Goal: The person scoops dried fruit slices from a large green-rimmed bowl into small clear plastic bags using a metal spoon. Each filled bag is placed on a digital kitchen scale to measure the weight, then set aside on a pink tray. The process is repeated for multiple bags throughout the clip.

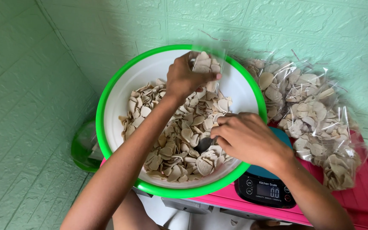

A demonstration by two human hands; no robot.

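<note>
A large white bowl with a bright green rim (pixel 120 81) holds a heap of pale beige chips (pixel 171 140). My left hand (pixel 186 79) is over the bowl, gripping a small clear plastic bag (pixel 207 64) partly filled with chips. My right hand (pixel 245 138) reaches into the heap with its fingers pinched on a dark scoop (pixel 203 144), mostly buried among the chips.
A black digital kitchen scale (pixel 265 191) with a blue top sits on a pink surface (pixel 363 200) right of the bowl. Several filled clear bags of chips (pixel 311 115) lie piled at the right. A green lid-like object (pixel 81 147) rests left of the bowl. Green textured walls surround everything.
</note>
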